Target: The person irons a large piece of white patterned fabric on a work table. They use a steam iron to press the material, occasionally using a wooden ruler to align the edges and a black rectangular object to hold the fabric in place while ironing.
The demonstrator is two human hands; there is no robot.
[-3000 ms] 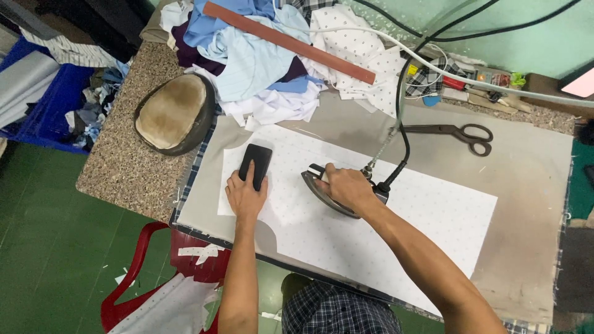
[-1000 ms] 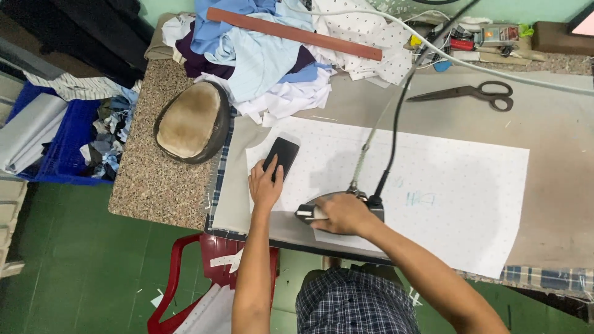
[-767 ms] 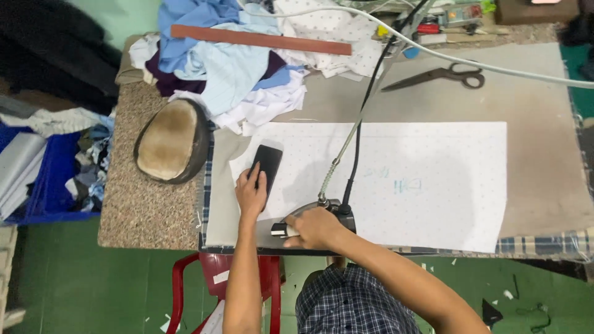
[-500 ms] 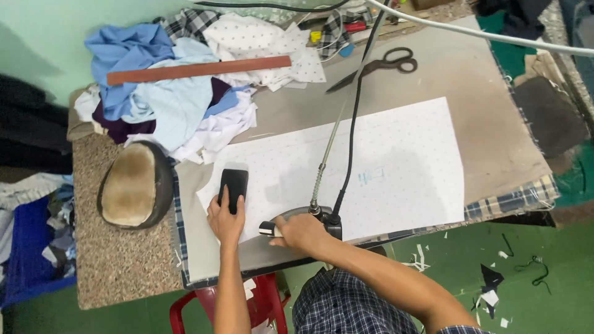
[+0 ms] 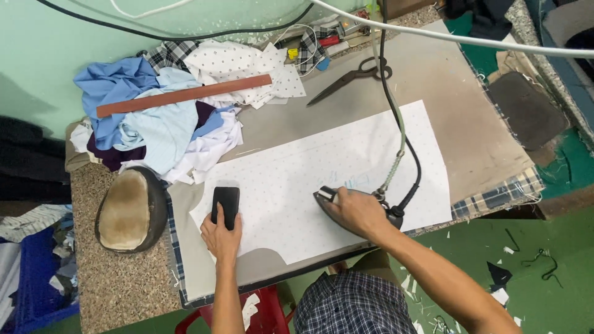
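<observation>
Left hand (image 5: 221, 235) flat, fingers spread on black block (image 5: 226, 205) at near-left end of white dotted cloth (image 5: 322, 179). Right hand (image 5: 359, 212) wrapped round iron (image 5: 346, 207) handle, on cloth's near edge. Beyond cloth: scissors (image 5: 349, 77), clothes pile (image 5: 179, 117).

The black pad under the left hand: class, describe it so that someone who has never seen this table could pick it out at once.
Start at the long white dotted fabric spread over the ironing table. Near its left end, the left hand presses a small black pad flat on the cloth. It is a dark rounded rectangle with no cord, unlike the iron under the right hand.
</observation>
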